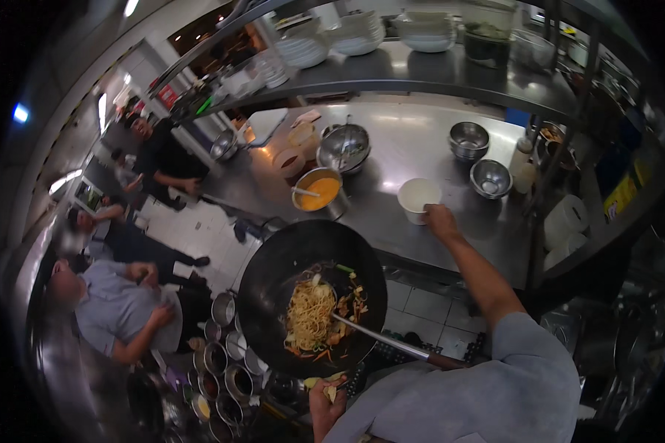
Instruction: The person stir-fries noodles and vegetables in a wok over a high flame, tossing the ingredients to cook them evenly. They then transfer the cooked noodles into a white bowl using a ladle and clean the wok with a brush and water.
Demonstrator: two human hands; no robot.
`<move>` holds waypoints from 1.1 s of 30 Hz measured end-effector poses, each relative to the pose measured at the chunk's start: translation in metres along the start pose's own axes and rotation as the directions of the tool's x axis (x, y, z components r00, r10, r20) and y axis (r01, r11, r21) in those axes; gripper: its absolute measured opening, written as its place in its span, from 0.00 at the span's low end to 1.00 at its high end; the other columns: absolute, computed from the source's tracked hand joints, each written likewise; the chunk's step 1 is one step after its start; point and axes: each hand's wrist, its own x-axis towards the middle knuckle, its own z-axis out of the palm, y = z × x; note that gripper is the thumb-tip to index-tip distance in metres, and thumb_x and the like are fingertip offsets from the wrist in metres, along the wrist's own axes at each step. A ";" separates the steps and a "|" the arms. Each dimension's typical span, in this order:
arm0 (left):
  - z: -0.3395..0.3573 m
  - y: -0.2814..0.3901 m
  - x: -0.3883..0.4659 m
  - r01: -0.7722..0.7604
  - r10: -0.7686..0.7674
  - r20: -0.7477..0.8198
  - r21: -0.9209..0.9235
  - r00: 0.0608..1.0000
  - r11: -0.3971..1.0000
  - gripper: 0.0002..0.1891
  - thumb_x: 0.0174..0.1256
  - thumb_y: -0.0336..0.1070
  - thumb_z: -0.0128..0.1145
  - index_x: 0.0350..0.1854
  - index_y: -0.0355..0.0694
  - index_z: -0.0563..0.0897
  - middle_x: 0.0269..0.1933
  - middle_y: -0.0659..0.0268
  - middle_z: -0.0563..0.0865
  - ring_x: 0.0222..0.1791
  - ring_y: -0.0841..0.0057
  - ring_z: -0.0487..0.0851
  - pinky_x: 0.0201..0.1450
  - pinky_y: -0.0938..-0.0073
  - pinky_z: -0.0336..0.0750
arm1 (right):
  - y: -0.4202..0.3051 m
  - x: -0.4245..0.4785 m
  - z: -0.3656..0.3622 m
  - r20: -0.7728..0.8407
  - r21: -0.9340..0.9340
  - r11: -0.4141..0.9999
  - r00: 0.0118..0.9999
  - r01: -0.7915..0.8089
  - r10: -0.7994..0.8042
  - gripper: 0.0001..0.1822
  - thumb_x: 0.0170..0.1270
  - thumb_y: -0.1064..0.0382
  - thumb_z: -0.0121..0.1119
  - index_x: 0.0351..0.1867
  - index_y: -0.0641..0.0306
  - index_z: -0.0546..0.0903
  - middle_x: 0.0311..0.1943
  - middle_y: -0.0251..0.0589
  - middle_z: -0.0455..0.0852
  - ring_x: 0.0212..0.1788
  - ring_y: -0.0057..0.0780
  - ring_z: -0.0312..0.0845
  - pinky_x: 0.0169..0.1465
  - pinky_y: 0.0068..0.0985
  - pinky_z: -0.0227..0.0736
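My right hand [441, 220] is stretched out over the steel counter and grips the rim of a white takeaway tub [419, 194], which looks empty. With a yellowish cloth [332, 390] in its grasp, my left hand [327, 407] is at the near edge of a black wok [266, 288]; the wok's handle is hidden. Fried noodles [310, 313] with vegetable pieces lie in the wok. A ladle [388, 338] rests in them, its wooden-ended handle running towards my body.
On the counter [382, 127] stand a pot of orange sauce [318, 194], a steel bowl [343, 147], smaller steel bowls [491, 178] and bottles [521, 158]. A shelf [366, 86] above carries stacked white bowls [360, 33]. Ingredient pots [238, 382] are left of the wok; a person [122, 310] stands beyond them.
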 end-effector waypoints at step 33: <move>-0.162 -0.025 -0.005 0.145 -0.194 0.122 0.327 0.973 0.934 0.06 0.60 0.25 0.52 0.35 0.26 0.78 0.30 0.51 0.86 0.24 0.70 0.84 0.19 0.73 0.73 | -0.321 -0.473 -0.101 0.754 0.640 0.075 0.644 -0.765 0.132 0.16 0.83 0.60 0.46 0.63 0.62 0.75 0.28 0.26 0.68 0.21 0.09 0.59 0.18 0.13 0.58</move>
